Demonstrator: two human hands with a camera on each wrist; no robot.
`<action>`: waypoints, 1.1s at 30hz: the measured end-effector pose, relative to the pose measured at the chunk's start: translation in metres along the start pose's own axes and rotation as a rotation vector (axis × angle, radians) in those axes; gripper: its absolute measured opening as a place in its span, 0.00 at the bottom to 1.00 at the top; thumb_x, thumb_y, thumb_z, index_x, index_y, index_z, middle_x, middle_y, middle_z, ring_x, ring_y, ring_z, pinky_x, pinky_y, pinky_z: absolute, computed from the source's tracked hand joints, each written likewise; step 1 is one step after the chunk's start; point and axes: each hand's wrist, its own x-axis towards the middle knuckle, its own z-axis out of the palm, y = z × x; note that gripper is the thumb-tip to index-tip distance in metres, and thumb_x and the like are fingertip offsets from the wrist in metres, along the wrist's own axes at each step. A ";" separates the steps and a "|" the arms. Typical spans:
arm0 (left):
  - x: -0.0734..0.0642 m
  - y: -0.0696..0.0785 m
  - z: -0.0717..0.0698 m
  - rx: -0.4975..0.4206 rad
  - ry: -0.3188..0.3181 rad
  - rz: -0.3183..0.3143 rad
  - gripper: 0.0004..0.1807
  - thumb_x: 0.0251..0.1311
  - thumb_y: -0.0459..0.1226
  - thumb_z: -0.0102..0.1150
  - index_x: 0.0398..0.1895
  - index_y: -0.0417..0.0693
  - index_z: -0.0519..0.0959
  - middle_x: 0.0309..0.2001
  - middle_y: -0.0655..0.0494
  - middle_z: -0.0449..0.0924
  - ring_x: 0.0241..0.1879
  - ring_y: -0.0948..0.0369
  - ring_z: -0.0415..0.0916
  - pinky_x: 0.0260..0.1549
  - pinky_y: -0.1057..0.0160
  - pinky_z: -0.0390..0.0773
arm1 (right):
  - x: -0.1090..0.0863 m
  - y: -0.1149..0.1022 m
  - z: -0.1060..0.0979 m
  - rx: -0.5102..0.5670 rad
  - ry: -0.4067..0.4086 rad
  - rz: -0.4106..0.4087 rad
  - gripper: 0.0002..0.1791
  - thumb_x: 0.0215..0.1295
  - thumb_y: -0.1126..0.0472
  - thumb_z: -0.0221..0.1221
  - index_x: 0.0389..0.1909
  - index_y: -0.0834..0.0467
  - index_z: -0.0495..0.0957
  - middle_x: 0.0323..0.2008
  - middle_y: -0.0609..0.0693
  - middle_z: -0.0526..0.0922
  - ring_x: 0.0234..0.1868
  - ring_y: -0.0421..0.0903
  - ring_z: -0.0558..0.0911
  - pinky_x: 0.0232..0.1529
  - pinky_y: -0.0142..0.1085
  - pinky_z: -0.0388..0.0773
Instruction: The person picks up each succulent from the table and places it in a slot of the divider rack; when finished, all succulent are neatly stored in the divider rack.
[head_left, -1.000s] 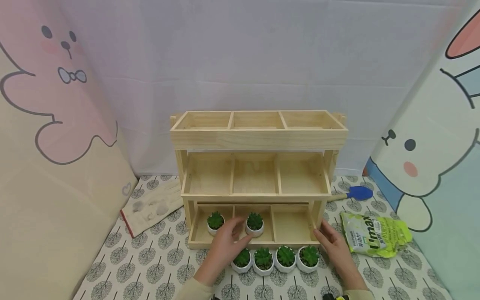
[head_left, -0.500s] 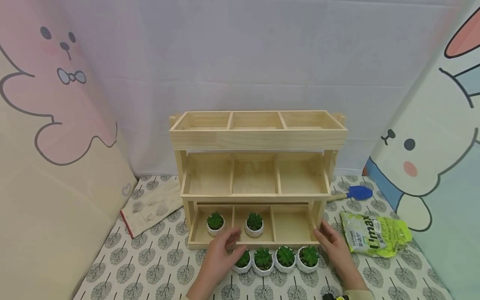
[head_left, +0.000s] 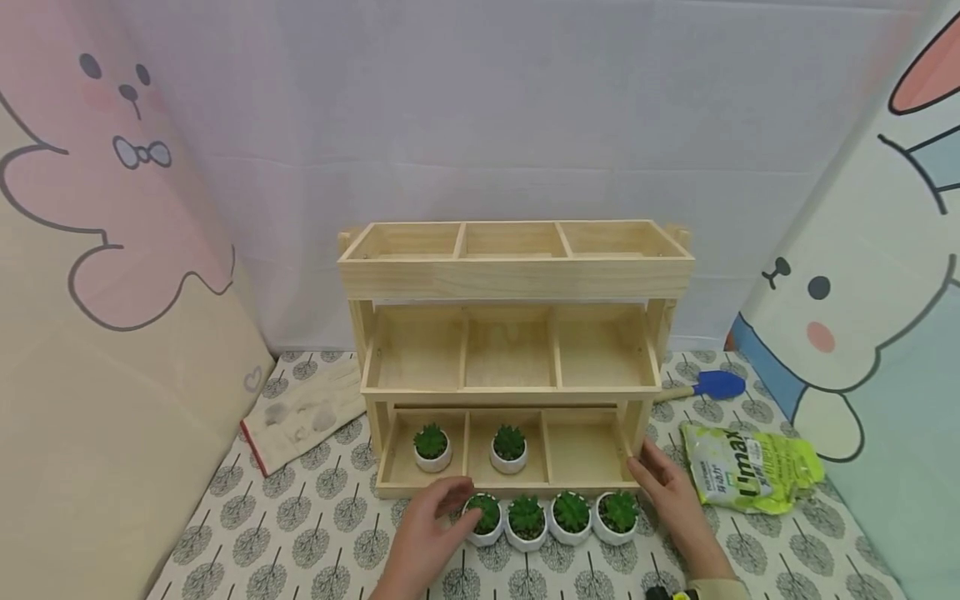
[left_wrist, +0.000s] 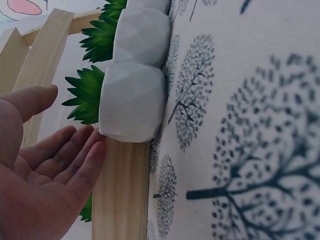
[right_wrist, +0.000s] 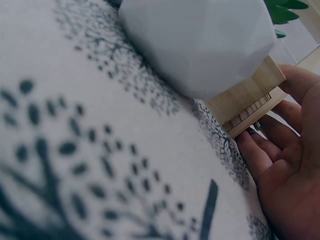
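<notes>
A three-tier wooden plant stand (head_left: 517, 279) is divided into box compartments. On its bottom tier, one potted succulent (head_left: 432, 447) sits in the left compartment and another potted succulent (head_left: 509, 450) in the middle one. Several more white pots with green succulents stand in a row on the cloth before it. My left hand (head_left: 431, 529) is at the leftmost succulent (head_left: 485, 518) of this row, thumb and fingers spread apart. In the left wrist view, fingertips are right at the white pot (left_wrist: 131, 102). My right hand (head_left: 671, 496) grips the stand's lower right corner, thumb at its edge (right_wrist: 277, 75).
A green-and-white bag (head_left: 750, 468) lies to the right. Behind it is a blue trowel (head_left: 718, 385), its handle reaching behind the stand. A pale cloth item with a red edge (head_left: 307, 417) lies at left. White fabric (head_left: 480, 108) hangs behind the stand.
My left hand has withdrawn from the succulent in the middle bottom compartment and moved down toward me, to the leftmost pot of the front row. My right hand stays at the stand's corner.
</notes>
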 end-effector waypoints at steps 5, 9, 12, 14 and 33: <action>-0.006 -0.005 -0.002 0.020 0.004 0.004 0.28 0.66 0.48 0.71 0.62 0.41 0.80 0.57 0.51 0.83 0.57 0.50 0.81 0.58 0.53 0.81 | 0.000 -0.001 -0.001 -0.002 -0.003 0.006 0.42 0.80 0.47 0.57 0.83 0.60 0.51 0.80 0.63 0.54 0.79 0.61 0.58 0.65 0.27 0.66; -0.008 -0.010 -0.001 0.051 0.001 0.012 0.29 0.64 0.49 0.72 0.63 0.44 0.80 0.58 0.51 0.82 0.58 0.49 0.80 0.58 0.53 0.81 | 0.000 0.001 -0.001 0.002 -0.001 0.007 0.42 0.79 0.46 0.58 0.83 0.58 0.51 0.80 0.62 0.55 0.79 0.60 0.58 0.60 0.19 0.66; -0.009 -0.013 0.001 0.051 -0.025 0.006 0.32 0.62 0.49 0.74 0.65 0.44 0.79 0.61 0.49 0.81 0.60 0.48 0.79 0.59 0.53 0.80 | 0.000 0.001 0.000 0.007 0.002 0.001 0.42 0.79 0.46 0.58 0.83 0.58 0.52 0.80 0.62 0.55 0.78 0.60 0.59 0.57 0.17 0.65; -0.009 -0.016 0.002 0.039 -0.044 0.004 0.33 0.61 0.49 0.75 0.66 0.44 0.78 0.62 0.48 0.80 0.61 0.48 0.78 0.60 0.54 0.79 | 0.001 0.001 0.000 0.007 0.002 -0.004 0.42 0.79 0.46 0.58 0.83 0.58 0.52 0.80 0.62 0.55 0.78 0.60 0.59 0.57 0.17 0.65; -0.002 -0.012 0.012 0.294 -0.093 0.022 0.38 0.54 0.51 0.80 0.65 0.44 0.78 0.60 0.49 0.81 0.59 0.46 0.78 0.58 0.42 0.78 | 0.002 0.001 0.000 0.010 0.000 0.018 0.42 0.79 0.45 0.57 0.84 0.57 0.52 0.81 0.61 0.55 0.79 0.59 0.58 0.61 0.22 0.66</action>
